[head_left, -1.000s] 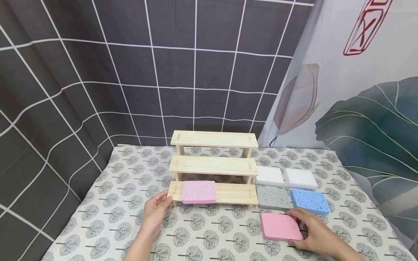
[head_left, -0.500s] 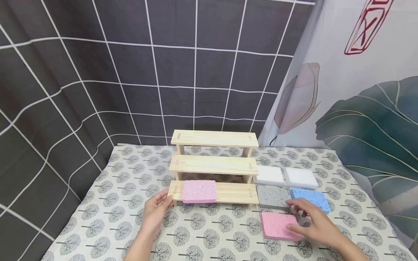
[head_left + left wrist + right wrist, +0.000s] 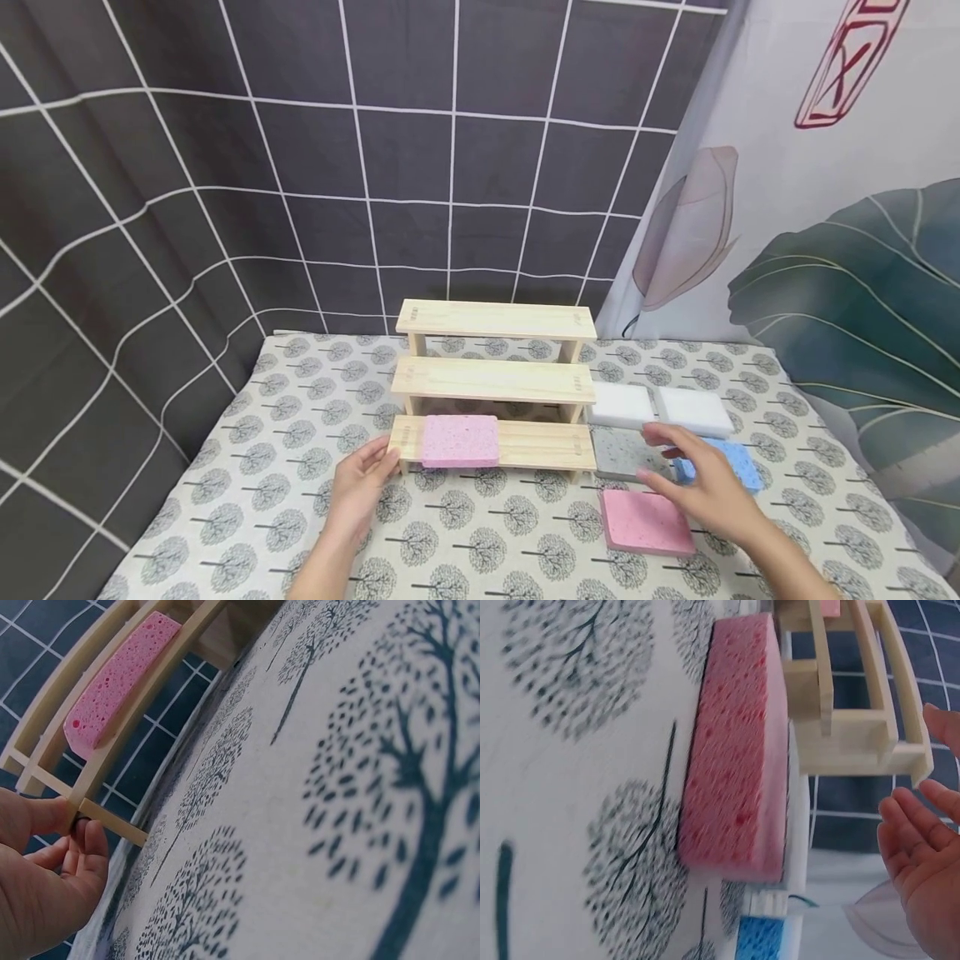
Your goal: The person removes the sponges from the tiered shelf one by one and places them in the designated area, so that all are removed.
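Note:
My left hand (image 3: 360, 487) pinches the left end of the lowest step of a three-step wooden display stand (image 3: 491, 380). The left wrist view shows the thumb (image 3: 45, 816) and curled fingers around that end. On the lowest step lies a light pink speckled sponge (image 3: 460, 441), left of centre. My right hand (image 3: 705, 482) holds nothing; its thumb and fingers are spread above a grey sponge (image 3: 617, 454), partly covering a blue sponge (image 3: 738, 463) in the head view. A darker pink sponge (image 3: 647, 523) lies flat on the cloth, just in front of that hand.
Two white sponges (image 3: 621, 405) lie side by side behind the grey and blue ones, right of the stand. A tree-print cloth (image 3: 300, 533) covers the table. A dark grid curtain (image 3: 397, 158) hangs behind, with a leaf-print curtain (image 3: 810, 192) on the right.
My right hand has let go of the darker pink sponge and moved up and away toward the grey sponge. My left hand keeps its grip on the stand.

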Action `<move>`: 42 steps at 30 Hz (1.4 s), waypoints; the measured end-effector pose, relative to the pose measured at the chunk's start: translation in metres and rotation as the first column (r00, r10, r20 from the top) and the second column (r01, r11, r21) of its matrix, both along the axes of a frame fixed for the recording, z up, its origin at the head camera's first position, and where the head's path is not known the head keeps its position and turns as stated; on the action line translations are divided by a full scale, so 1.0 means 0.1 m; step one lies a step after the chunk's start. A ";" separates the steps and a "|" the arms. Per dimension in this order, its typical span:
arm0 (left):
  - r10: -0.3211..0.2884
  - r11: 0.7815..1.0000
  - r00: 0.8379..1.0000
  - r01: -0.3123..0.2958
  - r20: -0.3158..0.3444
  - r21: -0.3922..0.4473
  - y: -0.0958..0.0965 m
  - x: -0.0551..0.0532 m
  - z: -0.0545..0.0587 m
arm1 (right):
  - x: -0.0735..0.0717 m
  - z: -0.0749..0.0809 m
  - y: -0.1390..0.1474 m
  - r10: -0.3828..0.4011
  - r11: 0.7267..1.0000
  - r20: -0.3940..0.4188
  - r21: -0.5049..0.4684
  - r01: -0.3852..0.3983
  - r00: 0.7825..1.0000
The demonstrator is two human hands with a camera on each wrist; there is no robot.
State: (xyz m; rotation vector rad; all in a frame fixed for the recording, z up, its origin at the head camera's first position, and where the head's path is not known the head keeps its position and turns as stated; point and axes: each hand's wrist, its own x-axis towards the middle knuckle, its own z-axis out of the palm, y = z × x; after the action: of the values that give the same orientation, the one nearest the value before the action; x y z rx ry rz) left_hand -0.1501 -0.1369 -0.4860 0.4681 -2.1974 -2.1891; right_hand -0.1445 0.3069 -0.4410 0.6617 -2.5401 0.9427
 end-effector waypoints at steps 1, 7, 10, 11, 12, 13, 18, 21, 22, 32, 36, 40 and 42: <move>0.000 1.000 1.000 0.000 -0.001 0.001 0.00 0.00 0.00 | -0.01 0.01 -0.02 0.001 1.000 0.001 -0.005 -0.001 1.000; 0.001 1.000 1.000 -0.001 -0.006 0.007 0.01 0.00 0.00 | -0.07 0.06 -0.17 0.028 1.000 -0.003 -0.009 -0.028 1.000; 0.004 1.000 1.000 -0.004 -0.005 0.012 0.01 0.00 0.01 | -0.11 0.07 -0.25 0.043 0.999 0.002 -0.019 -0.042 0.999; 0.005 1.000 1.000 -0.005 -0.004 0.015 0.01 0.00 0.01 | -0.12 0.08 -0.28 0.046 0.999 0.006 -0.025 -0.046 0.999; 0.005 1.000 1.000 -0.005 -0.004 0.017 0.01 0.00 0.01 | -0.13 0.08 -0.31 0.049 0.998 0.008 -0.028 -0.049 0.999; 0.005 1.000 1.000 -0.005 -0.004 0.018 0.01 0.00 0.01 | -0.14 0.09 -0.33 0.052 0.998 0.010 -0.032 -0.051 0.999; 0.004 1.000 1.000 -0.004 -0.004 0.006 0.01 0.00 0.01 | -0.18 0.10 -0.47 0.068 0.997 0.029 -0.049 -0.067 0.997; 0.001 1.000 1.000 -0.001 -0.006 -0.005 0.00 0.00 0.02 | -0.22 0.10 -0.56 0.066 0.997 0.040 -0.046 -0.064 0.997; 0.000 1.000 1.000 0.000 -0.008 -0.008 0.00 0.00 0.02 | -0.23 0.10 -0.59 0.068 0.997 0.045 -0.045 -0.066 0.997; 0.005 1.000 1.000 -0.005 -0.007 0.001 0.01 0.00 0.00 | -0.30 0.10 -0.83 0.101 0.994 0.089 -0.059 -0.096 0.991; 0.006 1.000 1.000 -0.006 -0.006 0.007 0.01 0.00 0.00 | -0.32 0.10 -0.91 0.104 0.993 0.100 -0.062 -0.098 0.990; 0.005 1.000 1.000 -0.005 -0.007 -0.005 0.00 0.00 0.00 | -0.33 0.09 -0.97 0.117 0.991 0.105 -0.071 -0.110 0.988; 0.003 1.000 1.000 -0.003 -0.007 -0.009 0.00 0.00 0.00 | -0.34 0.08 -1.00 0.125 0.990 0.098 -0.077 -0.118 0.987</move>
State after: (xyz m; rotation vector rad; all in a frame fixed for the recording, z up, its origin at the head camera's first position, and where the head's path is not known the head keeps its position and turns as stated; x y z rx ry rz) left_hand -0.1503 -0.1366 -0.4860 0.4629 -2.2008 -2.1750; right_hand -0.1789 0.2065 -0.4330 0.7731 -2.5657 1.1304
